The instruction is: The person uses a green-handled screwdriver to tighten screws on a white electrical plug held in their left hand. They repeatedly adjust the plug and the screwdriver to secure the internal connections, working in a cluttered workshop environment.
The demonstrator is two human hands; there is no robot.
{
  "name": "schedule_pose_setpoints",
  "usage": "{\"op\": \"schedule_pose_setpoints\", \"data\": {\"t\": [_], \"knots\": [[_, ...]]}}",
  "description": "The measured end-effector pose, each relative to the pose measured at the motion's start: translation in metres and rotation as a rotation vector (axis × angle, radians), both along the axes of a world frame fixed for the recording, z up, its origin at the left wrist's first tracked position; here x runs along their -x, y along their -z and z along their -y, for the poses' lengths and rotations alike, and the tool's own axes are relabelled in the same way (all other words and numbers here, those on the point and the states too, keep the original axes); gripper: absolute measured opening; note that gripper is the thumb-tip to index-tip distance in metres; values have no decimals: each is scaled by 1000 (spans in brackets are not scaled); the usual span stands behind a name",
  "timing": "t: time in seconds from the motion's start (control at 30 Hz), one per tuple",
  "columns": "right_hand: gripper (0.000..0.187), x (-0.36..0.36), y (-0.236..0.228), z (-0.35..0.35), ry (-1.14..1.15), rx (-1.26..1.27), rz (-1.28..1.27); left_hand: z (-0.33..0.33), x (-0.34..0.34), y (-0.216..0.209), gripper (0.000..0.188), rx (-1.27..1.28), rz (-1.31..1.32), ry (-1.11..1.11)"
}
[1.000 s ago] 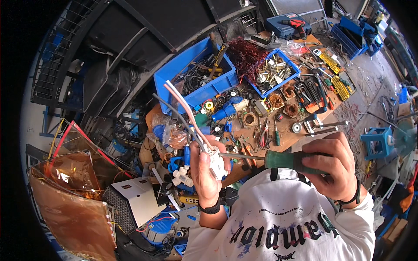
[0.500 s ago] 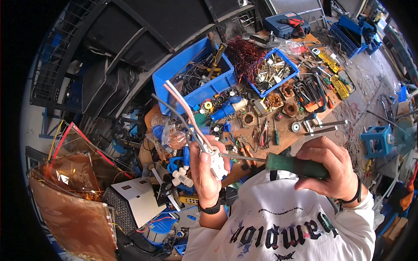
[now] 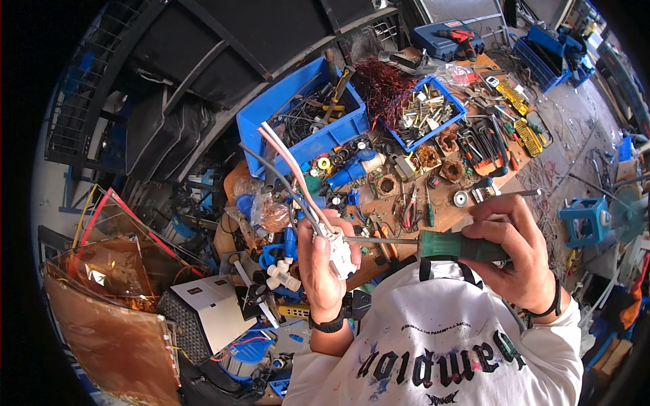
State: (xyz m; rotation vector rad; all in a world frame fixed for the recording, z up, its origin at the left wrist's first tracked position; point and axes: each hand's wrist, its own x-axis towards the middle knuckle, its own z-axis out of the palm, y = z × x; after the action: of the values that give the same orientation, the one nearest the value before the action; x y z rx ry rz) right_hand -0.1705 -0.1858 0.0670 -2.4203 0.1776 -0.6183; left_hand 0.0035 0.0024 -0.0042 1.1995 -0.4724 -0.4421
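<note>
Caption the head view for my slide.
Left hand holds a white wired fitting; right hand, a green-handled screwdriver against it.

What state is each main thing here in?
left hand: holding white fitting
right hand: gripping green screwdriver
green screwdriver: tip end at white fitting
pink wire: upper end free
blue crate: lidless, partly filled
blue tray: lidless, loaded
red drill: lying on blue case
blue case: shut
</note>
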Motion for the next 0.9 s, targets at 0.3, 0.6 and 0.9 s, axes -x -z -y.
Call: {"op": "schedule_pose_setpoints", "data": {"t": [0.3,0.6,0.9], "knots": [[49,-4,-9,3,-116,50,-107,-3,-4,2,44,-18,16,-16],[47,-7,-7,5,-35,237,-45,0,-4,0,44,1,-2,6],[44,-2,-5,3,-112,76,-219,1,-4,0,44,-11,15,-11]]}}
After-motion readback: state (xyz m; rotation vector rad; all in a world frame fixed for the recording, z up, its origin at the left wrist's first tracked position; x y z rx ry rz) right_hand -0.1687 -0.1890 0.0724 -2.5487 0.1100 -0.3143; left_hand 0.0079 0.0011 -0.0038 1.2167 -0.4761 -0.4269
